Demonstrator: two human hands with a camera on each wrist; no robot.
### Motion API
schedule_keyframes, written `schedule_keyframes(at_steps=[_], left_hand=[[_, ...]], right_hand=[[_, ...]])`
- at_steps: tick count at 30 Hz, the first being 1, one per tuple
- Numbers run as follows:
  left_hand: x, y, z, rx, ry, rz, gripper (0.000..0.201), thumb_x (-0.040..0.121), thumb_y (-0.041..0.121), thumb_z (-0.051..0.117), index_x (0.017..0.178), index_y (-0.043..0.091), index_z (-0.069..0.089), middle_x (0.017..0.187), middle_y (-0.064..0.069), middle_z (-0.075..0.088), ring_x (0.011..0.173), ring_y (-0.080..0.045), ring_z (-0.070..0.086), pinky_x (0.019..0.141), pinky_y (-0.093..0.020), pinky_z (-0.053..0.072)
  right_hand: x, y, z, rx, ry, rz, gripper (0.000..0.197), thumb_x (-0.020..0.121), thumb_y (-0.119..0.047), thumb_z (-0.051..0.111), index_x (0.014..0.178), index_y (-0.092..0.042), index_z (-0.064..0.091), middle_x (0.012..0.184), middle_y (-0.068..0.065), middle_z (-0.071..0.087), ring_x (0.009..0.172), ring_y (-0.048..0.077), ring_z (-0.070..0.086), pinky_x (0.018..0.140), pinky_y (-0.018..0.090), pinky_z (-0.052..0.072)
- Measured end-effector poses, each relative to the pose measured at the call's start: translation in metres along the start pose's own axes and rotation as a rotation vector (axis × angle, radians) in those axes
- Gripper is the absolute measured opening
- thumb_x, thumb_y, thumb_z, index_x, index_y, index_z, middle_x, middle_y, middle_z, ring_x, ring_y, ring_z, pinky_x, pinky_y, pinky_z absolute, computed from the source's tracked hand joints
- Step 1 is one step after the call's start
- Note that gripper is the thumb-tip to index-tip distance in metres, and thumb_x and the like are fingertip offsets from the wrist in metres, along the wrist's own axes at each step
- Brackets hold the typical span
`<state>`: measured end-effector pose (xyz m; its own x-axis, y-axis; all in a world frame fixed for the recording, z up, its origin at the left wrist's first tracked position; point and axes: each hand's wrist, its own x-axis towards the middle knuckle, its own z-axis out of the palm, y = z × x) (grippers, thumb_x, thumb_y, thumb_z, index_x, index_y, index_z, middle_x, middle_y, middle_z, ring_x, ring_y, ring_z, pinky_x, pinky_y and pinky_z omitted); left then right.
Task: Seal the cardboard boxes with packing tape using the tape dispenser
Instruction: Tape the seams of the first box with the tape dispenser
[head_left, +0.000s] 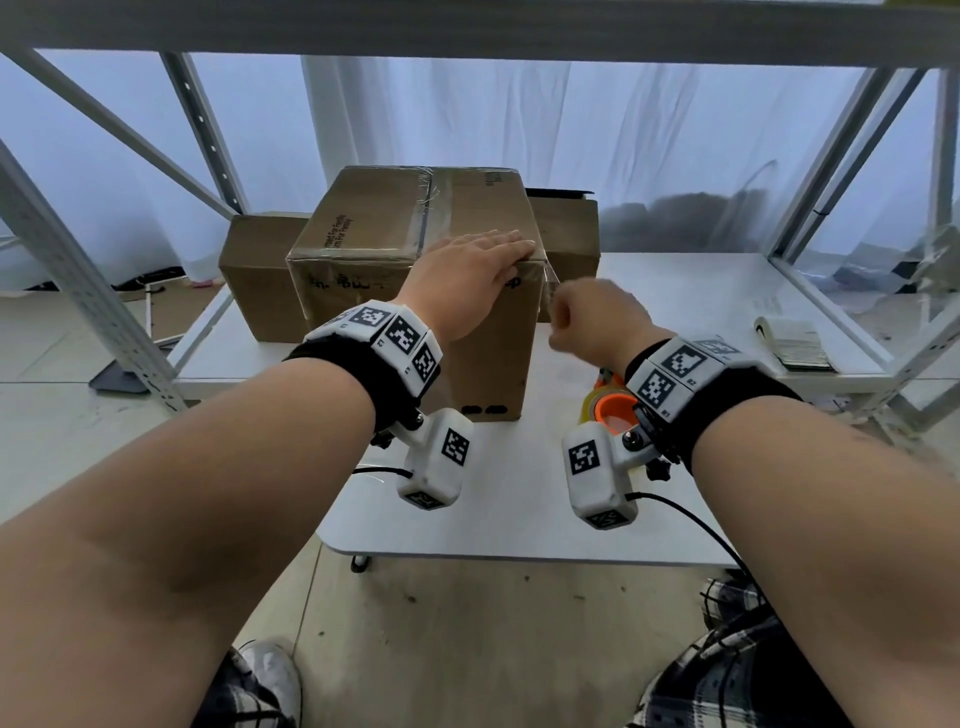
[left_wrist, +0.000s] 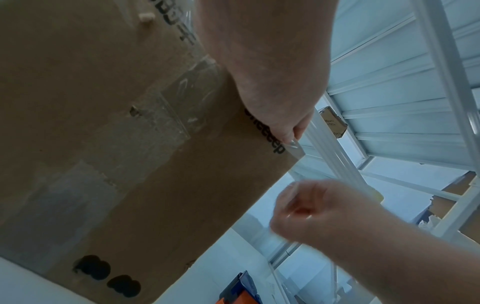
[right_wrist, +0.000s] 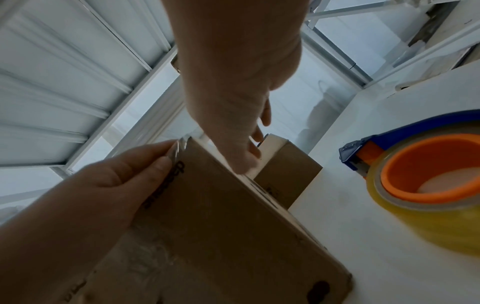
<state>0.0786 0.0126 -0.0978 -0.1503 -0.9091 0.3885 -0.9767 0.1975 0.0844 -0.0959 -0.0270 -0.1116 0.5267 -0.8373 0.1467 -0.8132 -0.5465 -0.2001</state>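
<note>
On the white table (head_left: 519, 519) our left hand (head_left: 467, 275) lies flat atop the cardboard box (head_left: 363, 244); at three o'clock, our right hand (head_left: 592, 322) pinches clear tape (head_left: 549, 280). At five o'clock lies the tape dispenser (right_wrist: 426, 181).

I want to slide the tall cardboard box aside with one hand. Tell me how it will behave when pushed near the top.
The tall cardboard box stands on a narrow base, so a high push would probably tip it rather than slide it. The left hand rests flat on its top without denting it, so the panels look stiff. The tape at its corner looks glossy and may feel slick.
</note>
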Motion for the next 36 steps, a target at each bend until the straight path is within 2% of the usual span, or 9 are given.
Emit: schedule_keyframes(at_steps=[3, 7, 13, 18, 23, 26, 28, 33, 36], left_hand=[[0.000, -0.001, -0.001, -0.002, -0.001, 0.000, 0.042, 0.103, 0.032, 0.032, 0.145, 0.030, 0.036, 0.151, 0.008, 0.036, 0.140, -0.014, 0.031, 0.115, -0.039, 0.023], [0.000, -0.001, -0.001, -0.001, -0.001, -0.001, 0.042, 0.103, 0.032, 0.032, 0.145, 0.031, 0.035, 0.151, 0.009, 0.036, 0.140, -0.013, 0.030, 0.115, -0.038, 0.022], [-0.005, 0.003, 0.000, 0.015, 0.039, -0.015, 0.042, 0.104, 0.033, 0.030, 0.145, 0.032, 0.035, 0.151, 0.010, 0.035, 0.140, -0.013, 0.030, 0.112, -0.034, 0.020], [-0.005, 0.004, 0.000, 0.008, 0.071, -0.008, 0.041, 0.104, 0.032, 0.031, 0.144, 0.032, 0.037, 0.149, 0.011, 0.037, 0.139, -0.012, 0.032, 0.112, -0.031, 0.021], [-0.004, 0.003, 0.001, 0.019, 0.052, -0.014, 0.041, 0.103, 0.031, 0.031, 0.144, 0.032, 0.037, 0.149, 0.010, 0.038, 0.139, -0.013, 0.033, 0.112, -0.034, 0.023], [-0.004, 0.004, 0.000, 0.019, 0.038, -0.023, 0.041, 0.104, 0.030, 0.031, 0.144, 0.032, 0.037, 0.149, 0.008, 0.038, 0.139, -0.014, 0.032, 0.113, -0.035, 0.022], [-0.004, 0.005, -0.001, 0.018, 0.032, -0.027, 0.041, 0.104, 0.030, 0.032, 0.144, 0.031, 0.037, 0.150, 0.008, 0.038, 0.139, -0.015, 0.032, 0.113, -0.035, 0.021], [-0.004, 0.004, 0.000, 0.010, 0.034, -0.026, 0.041, 0.104, 0.030, 0.031, 0.144, 0.030, 0.038, 0.150, 0.007, 0.038, 0.139, -0.014, 0.032, 0.114, -0.036, 0.022], [-0.003, 0.004, 0.001, 0.001, 0.032, -0.025, 0.041, 0.103, 0.030, 0.031, 0.144, 0.030, 0.038, 0.150, 0.007, 0.038, 0.140, -0.014, 0.032, 0.115, -0.036, 0.022]], right_hand=[[-0.004, 0.003, 0.009, -0.170, -0.131, -0.034, 0.006, 0.085, -0.019, 0.062, 0.081, -0.021, 0.058, 0.090, 0.000, 0.062, 0.090, 0.019, 0.056, 0.085, 0.036, 0.047], [0.000, 0.011, 0.007, -0.026, -0.133, 0.106, 0.011, 0.087, -0.017, 0.060, 0.096, -0.014, 0.064, 0.102, 0.005, 0.063, 0.095, 0.022, 0.058, 0.088, 0.036, 0.050], [0.010, 0.015, -0.015, 0.328, 0.386, 0.281, 0.025, 0.089, 0.003, 0.044, 0.107, -0.007, 0.058, 0.111, 0.010, 0.058, 0.102, 0.024, 0.054, 0.078, 0.026, 0.037], [0.014, 0.007, -0.032, 0.575, 0.652, 0.167, 0.032, 0.087, 0.007, 0.037, 0.104, -0.004, 0.061, 0.110, 0.012, 0.059, 0.100, 0.019, 0.055, 0.087, 0.021, 0.043], [0.011, -0.010, -0.038, 0.672, 0.338, 0.031, 0.025, 0.095, -0.013, 0.047, 0.088, -0.002, 0.069, 0.082, 0.015, 0.068, 0.078, 0.027, 0.065, 0.077, 0.039, 0.056], [0.008, -0.017, -0.035, 0.580, 0.244, 0.024, 0.042, 0.099, -0.023, 0.046, 0.066, -0.006, 0.064, 0.064, 0.013, 0.061, 0.058, 0.020, 0.057, 0.064, 0.031, 0.049], [0.011, -0.019, -0.034, 0.571, 0.222, 0.036, 0.046, 0.100, -0.025, 0.045, 0.061, -0.007, 0.061, 0.057, 0.008, 0.057, 0.054, 0.018, 0.055, 0.067, 0.029, 0.047], [0.015, -0.026, -0.027, 0.643, 0.185, 0.132, 0.040, 0.101, -0.026, 0.042, 0.075, -0.005, 0.063, 0.073, 0.014, 0.060, 0.077, 0.027, 0.064, 0.084, 0.043, 0.055], [0.015, -0.032, -0.024, 0.686, 0.173, 0.194, 0.036, 0.101, -0.023, 0.039, 0.087, 0.000, 0.064, 0.085, 0.016, 0.061, 0.088, 0.028, 0.063, 0.087, 0.044, 0.054]])
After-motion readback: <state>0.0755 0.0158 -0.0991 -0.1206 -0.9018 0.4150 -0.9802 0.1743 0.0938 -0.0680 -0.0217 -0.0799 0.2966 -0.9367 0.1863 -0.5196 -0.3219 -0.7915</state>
